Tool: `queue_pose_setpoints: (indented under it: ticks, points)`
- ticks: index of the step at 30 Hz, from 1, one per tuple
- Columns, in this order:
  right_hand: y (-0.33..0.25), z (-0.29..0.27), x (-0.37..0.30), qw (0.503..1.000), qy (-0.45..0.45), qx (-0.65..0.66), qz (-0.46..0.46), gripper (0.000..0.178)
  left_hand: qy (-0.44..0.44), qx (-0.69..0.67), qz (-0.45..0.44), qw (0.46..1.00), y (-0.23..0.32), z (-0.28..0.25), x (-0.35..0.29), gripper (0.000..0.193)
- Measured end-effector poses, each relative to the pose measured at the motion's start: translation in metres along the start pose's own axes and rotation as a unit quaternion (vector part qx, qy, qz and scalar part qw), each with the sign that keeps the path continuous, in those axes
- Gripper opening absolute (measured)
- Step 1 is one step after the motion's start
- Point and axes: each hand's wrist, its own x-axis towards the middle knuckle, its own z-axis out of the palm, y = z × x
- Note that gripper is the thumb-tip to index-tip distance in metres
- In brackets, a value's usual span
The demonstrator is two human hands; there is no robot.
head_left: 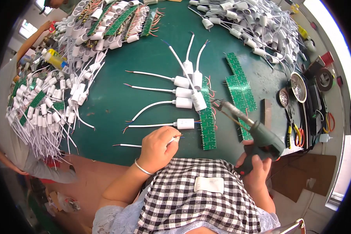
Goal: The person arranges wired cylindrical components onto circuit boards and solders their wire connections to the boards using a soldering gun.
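My left hand (158,149) is closed near the table's front edge, pinched around a white cable (128,145). The cable's tail sticks out to the left, and thin bare-ended wires show at my fingertips; the rest is hidden in the hand. My right hand (256,169) grips a dark green soldering gun (267,142). Its metal barrel points up and left, with the tip close to the red wires beside a narrow green circuit board strip (208,132). Several white cylindrical caps (185,123) with white cables lie along the strip's left side and over its top end.
More green board strips (241,91) lie to the right. White cabled caps are heaped at the far right (245,23) and left (46,113). Finished-looking boards with caps (117,23) are piled at the back left. Metal bowls (298,87), pliers (289,132) and a tape roll (324,79) line the right edge. Another person's arm (29,43) is at the far left.
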Motion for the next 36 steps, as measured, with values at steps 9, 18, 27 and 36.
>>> queue_pose_setpoints:
  ticks: [9, 18, 27, 36]
  points:
    - [0.006, -0.002, -0.009, 1.0, -0.005, -0.003, 0.01, 0.054, -0.016, 0.02, 0.021, 0.999, 0.005, 0.022, 0.015, 0.011]
    - [0.008, -0.036, -0.039, 0.992, -0.022, -0.118, 0.04, 0.061, -0.06, 0.116, 0.06, 0.99, 0.004, 0.022, 0.007, 0.013]
    - [0.012, -0.047, -0.041, 0.99, -0.045, -0.127, 0.05, 0.059, -0.044, 0.183, 0.054, 0.981, 0.011, 0.033, 0.029, 0.009]
    - [0.012, -0.037, -0.036, 0.97, -0.078, -0.226, 0.033, 0.026, -0.033, 0.185, 0.054, 0.981, 0.008, 0.045, 0.036, 0.012]
